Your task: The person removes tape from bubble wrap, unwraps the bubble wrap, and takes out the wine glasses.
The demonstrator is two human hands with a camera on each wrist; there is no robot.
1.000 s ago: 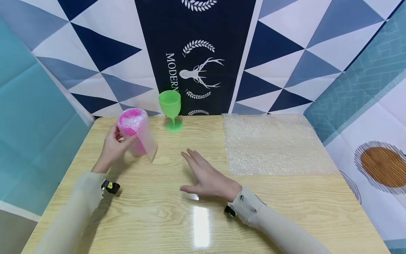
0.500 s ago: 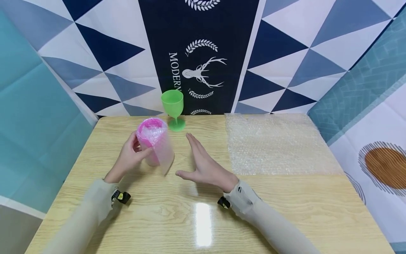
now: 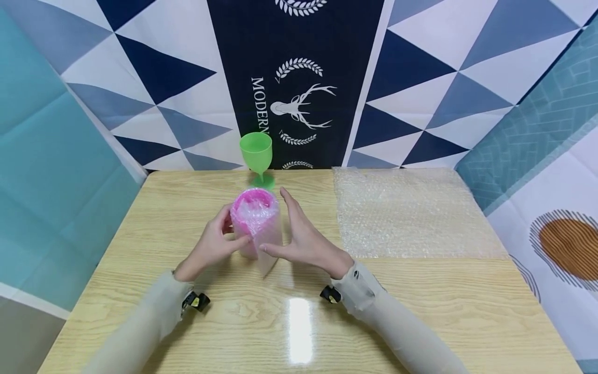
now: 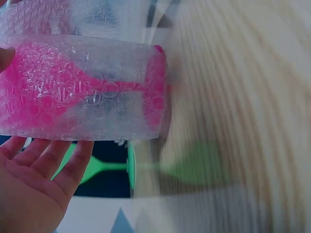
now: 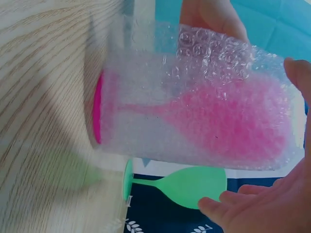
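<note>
A pink plastic goblet [image 3: 254, 210], rolled in bubble wrap [image 5: 146, 63] with a loose flap at the front, stands upright near the middle of the table. Its foot is close over the wood in both wrist views. My left hand [image 3: 216, 243] grips it from the left, thumb in front and fingers along the far side. On the other side, my right hand [image 3: 310, 240] spreads its fingers beside the wrap, the thumb overlapping the flap in the head view. Behind them, a bare green goblet [image 3: 257, 150] stands upright, its foot partly hidden.
A flat sheet of bubble wrap [image 3: 416, 213] lies on the right side of the wooden table [image 3: 243, 322]. Patterned cloth [image 3: 177, 78] hangs behind the table's back edge, and teal cloth [image 3: 60, 197] is at the left.
My left hand has brought the wrapped pink goblet rightward and nearer to me, from the table's left to its middle. My right hand has turned slightly and now flanks the wrap.
</note>
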